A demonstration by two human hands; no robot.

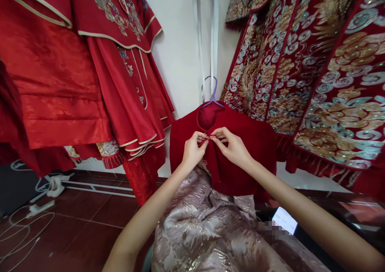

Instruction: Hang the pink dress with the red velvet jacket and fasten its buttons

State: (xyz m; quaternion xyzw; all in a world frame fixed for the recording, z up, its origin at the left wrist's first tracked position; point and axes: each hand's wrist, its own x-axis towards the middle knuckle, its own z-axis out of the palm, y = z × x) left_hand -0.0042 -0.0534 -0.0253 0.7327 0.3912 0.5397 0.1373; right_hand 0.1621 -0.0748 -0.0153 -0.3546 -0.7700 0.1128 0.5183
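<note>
Extends both bare arms forward, slanting the left forearm [158, 203] up from the lower left and the right forearm [297, 201] in from the lower right at a shallower angle. Bends both wrists slightly inward and curls the fingers, pointing the two sets of fingertips toward each other near the middle of the view. Grasps with the left grip [192, 148], pinched between thumb and forefinger, the left end of a small red-and-gold fastening [209, 137]. Grasps likewise with the right grip [232, 145] the right end, in a pinch from above and below. Places the fastening directly between the two grips, bridging the narrow gap from tip to tip. Covers part of it with the fingertips, so cannot tell whether done up or loose.

Sets this fastening at the front of a red garment [249, 159], just below the round collar and at the top of the front opening. Hangs the garment from a purple hanger [213, 98], close to pale vertical straps [214, 31]. Overlaps at the hem a shiny pale cloth [192, 220], spread in folds below both grips and between the forearms.

Shows to the left a close row of red costumes [54, 83], some edged in pale trim, and to the right heavily embroidered costumes [279, 63] bordered with fringe. Includes near the right forearm a lit screen [284, 220], and at lower left a white power strip [40, 208] on the tiled floor [84, 228]
</note>
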